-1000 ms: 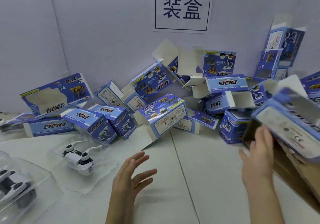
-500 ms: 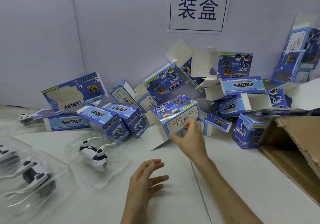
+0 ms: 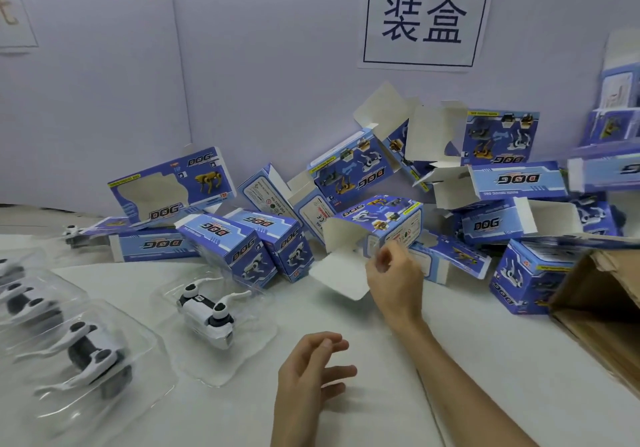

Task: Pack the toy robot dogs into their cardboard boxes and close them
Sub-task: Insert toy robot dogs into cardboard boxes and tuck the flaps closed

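A heap of blue "DOG" cardboard boxes lies along the wall, several with white flaps open. My right hand [image 3: 393,275] pinches the near end of one open box [image 3: 381,220] in the middle of the heap, its white flap [image 3: 341,275] hanging down toward me. My left hand [image 3: 311,374] hovers over the table with its fingers loosely spread, holding nothing. A white toy robot dog [image 3: 207,313] lies in a clear plastic tray [image 3: 242,353] left of my left hand. Another dog in a tray [image 3: 90,353] sits at the near left.
A brown cardboard carton [image 3: 599,308] lies open at the right edge of the white table [image 3: 381,412]. More trayed dogs [image 3: 20,297] sit at the far left. A paper sign [image 3: 424,19] hangs on the wall behind the heap.
My right hand swung from the far right, where it let go of a box, over to the middle box and took hold of it. The box lifted slightly. My left hand barely moved.
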`<state>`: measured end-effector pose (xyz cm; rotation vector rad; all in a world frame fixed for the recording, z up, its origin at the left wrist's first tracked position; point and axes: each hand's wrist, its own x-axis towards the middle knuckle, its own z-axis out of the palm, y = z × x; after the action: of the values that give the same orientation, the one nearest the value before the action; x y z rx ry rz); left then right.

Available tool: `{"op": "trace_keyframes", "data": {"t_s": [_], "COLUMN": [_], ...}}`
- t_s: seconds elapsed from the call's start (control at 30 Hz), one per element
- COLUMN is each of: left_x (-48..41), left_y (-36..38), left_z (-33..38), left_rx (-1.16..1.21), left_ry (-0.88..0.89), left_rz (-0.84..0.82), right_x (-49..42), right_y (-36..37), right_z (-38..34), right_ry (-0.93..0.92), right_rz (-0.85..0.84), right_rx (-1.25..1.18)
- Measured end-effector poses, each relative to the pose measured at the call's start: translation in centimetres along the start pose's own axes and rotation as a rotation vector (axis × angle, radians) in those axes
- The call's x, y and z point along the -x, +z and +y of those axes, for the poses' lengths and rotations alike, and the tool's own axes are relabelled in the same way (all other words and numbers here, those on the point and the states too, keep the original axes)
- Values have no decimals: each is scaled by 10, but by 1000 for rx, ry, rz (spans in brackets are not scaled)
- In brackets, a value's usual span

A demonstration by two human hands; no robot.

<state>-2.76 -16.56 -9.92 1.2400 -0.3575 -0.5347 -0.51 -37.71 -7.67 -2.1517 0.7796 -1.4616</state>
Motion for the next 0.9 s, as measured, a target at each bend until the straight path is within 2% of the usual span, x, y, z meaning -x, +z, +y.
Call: {"op": "trace_keyframes", "data": {"t_s": [0.1, 0.2, 0.27, 0.4, 0.57, 0.67, 0.8, 0.9], "left_x": [1, 0, -2, -1, -2, -2, -3, 0], "left_y": [0, 0, 0, -1, -1, -3, -4, -2], "left_z": [-3, -3, -3, 0, -9, -13, -11, -11], "left_rx": [3, 26, 59, 173, 79, 8, -45, -101], "left_ry": [69, 164, 236, 355, 336, 319, 346, 342], "left_rz": [25, 97, 187, 334, 272, 250, 310, 274], "right_x": [-12, -16, -13, 20, 78, 98, 109, 109], "right_y": [-24, -49, -69, -114, -130, -128, -126, -127], "right_z": [1, -1, -5, -11, -11, -10, -11, -10], "right_ry": [87, 132, 100, 38, 114, 172, 226, 294], "right_rz": [184, 249, 220, 34, -151, -152, -147, -113], "right_rx": [-142, -244, -290, -338, -420, -459, -505, -513]}}
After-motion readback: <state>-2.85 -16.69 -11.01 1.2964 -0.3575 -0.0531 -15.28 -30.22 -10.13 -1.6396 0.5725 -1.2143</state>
